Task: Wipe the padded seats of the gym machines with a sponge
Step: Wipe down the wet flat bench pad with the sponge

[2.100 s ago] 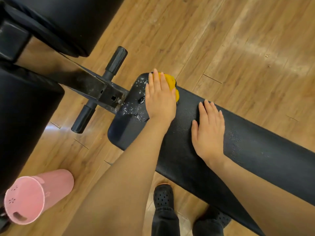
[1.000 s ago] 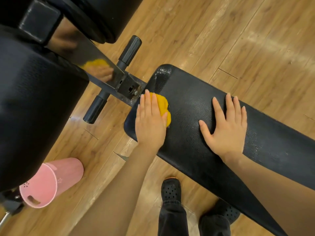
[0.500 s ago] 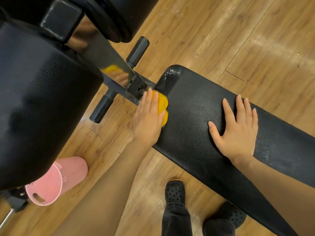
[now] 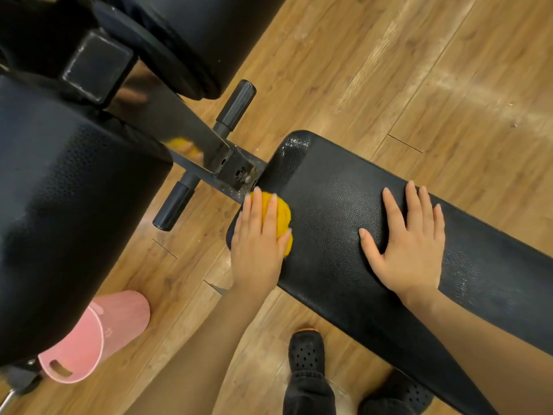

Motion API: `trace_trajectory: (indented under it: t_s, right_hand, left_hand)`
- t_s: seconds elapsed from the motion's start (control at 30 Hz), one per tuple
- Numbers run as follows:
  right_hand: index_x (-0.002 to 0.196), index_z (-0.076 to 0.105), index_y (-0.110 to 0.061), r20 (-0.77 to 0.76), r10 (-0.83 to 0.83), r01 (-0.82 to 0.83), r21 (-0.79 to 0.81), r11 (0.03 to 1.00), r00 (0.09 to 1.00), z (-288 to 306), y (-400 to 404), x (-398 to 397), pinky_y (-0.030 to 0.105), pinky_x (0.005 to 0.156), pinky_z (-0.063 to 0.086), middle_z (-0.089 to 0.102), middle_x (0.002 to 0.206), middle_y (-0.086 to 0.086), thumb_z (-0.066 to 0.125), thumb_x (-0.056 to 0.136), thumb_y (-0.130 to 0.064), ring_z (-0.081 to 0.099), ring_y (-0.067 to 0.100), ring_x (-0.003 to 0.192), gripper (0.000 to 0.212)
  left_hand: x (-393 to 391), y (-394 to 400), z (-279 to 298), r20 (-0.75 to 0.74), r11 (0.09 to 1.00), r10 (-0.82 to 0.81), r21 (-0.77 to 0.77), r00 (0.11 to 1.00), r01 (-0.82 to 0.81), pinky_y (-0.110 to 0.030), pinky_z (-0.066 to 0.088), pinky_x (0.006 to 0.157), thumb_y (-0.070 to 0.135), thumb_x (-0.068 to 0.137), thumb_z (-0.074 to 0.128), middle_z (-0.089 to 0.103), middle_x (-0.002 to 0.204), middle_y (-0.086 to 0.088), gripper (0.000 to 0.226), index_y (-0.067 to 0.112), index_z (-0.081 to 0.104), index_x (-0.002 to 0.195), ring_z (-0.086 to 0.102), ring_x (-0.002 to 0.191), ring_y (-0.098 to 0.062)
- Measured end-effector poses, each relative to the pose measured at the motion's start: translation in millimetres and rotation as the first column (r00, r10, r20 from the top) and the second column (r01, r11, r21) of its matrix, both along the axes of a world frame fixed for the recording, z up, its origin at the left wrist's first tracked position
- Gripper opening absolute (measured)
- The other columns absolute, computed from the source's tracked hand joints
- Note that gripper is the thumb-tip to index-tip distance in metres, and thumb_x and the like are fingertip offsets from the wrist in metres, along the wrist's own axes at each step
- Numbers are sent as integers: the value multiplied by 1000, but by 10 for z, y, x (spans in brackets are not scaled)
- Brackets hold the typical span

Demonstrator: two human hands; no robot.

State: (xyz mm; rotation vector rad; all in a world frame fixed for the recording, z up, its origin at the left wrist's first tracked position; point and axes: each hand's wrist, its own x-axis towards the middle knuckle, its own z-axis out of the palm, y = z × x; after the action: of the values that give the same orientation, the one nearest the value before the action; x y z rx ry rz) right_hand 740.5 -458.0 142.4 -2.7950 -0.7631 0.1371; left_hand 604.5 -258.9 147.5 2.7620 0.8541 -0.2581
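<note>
At the padded seat's (image 4: 344, 223) near end corner, beside the frame bracket (image 4: 230, 169), the left hand (image 4: 257, 244) presses the yellow sponge (image 4: 281, 217) with flat fingers, having swept back across from the far edge, whose foam is mostly gone. Further right, the right hand (image 4: 410, 247) stays spread flat, bracing.

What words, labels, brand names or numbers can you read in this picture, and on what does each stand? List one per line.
None can be read.
The black padded bench shows only grain and wet specks.
The pink bucket has a faint mark on its side, too small to read.
The yellow sponge, the metal frame and the black shoes carry no print.
</note>
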Motion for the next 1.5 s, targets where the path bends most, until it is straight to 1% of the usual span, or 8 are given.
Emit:
trace_trajectory:
  t_s: [0.23, 0.53, 0.67, 0.83, 1.0, 1.23, 1.37, 1.5]
  right_hand:
    - [147, 34, -17, 4, 5, -4, -13, 1000, 1000, -10, 4, 16, 50, 118, 13, 19, 158, 14, 42, 89, -56, 10, 28, 148, 70]
    - [147, 34, -17, -8, 5, -5, -35, 999, 1000, 12, 19, 25, 49, 119, 12, 18, 158, 14, 42, 89, -57, 9, 28, 148, 71]
    - [147, 35, -15, -3, 8, -8, -41, 999, 1000, -5, 22, 25, 50, 119, 12, 19, 158, 16, 41, 89, -56, 10, 30, 148, 71]
    - [148, 34, -16, -8, 13, -14, -62, 998, 1000, -19, 17, 23, 50, 119, 11, 18, 158, 16, 41, 90, -56, 9, 29, 148, 71]
    - [149, 29, -17, -22, 25, -26, -89, 996, 999, -3, 0, 14, 49, 119, 10, 16, 158, 16, 37, 92, -57, 6, 28, 148, 70]
    - [150, 28, -18, -145, 112, -125, -86, 988, 983, 82, -173, 9, 45, 120, 6, 15, 159, 13, 29, 97, -51, 6, 28, 148, 63]
    - [145, 38, -20, -252, 166, -203, -129, 971, 953, 366, -606, -223, 48, 119, 11, 26, 156, 12, 23, 96, -49, 17, 28, 146, 60]
    - [143, 43, -19, -345, -8, -59, -182, 982, 938, 813, -1127, -582, 47, 119, 12, 31, 154, 10, 28, 96, -45, 22, 27, 145, 56]
  left_hand:
    - [1277, 346, -4, 31, 998, -28, -59, 999, 30, -42, 18, 116, 46, 100, 34, 4, 161, -6, 60, 25, 16, 152, 5, 148, -24]
    - [-21, -95, -24, 15, 998, -56, 43, 998, 55, -46, 26, 114, 37, 90, 57, 22, 157, -9, 72, 19, 20, 149, 22, 145, -30]
    - [824, 81, -17, 33, 996, -43, 83, 999, 40, -44, 20, 115, 49, 97, 28, 17, 159, -12, 59, 25, 23, 150, 18, 146, -31]
    - [1810, 300, -10, -41, 997, 44, -62, 998, -47, -45, 20, 112, 45, 100, 31, 24, 157, -6, 45, 29, 41, 142, 19, 145, -27]
    - [1158, -65, -32, 123, 993, -99, 72, 987, 91, -44, 19, 116, 37, 97, 40, 22, 158, -8, 50, 28, 35, 146, 16, 146, -29]
    - [-129, -852, -17, -101, 990, -139, -7, 985, 139, -38, 18, 111, 27, 79, 75, 32, 154, -5, 74, 28, 39, 143, 23, 144, -25]
    - [-93, -841, 247, -109, 982, -130, -153, 986, 112, -29, 14, 116, 24, 97, 51, 16, 159, 3, 53, 29, 33, 147, 5, 147, -15]
    - [147, -883, 774, -89, 945, -29, -328, 996, -2, -28, 19, 115, 26, 101, 43, 24, 157, 3, 48, 25, 33, 148, 20, 145, -17]
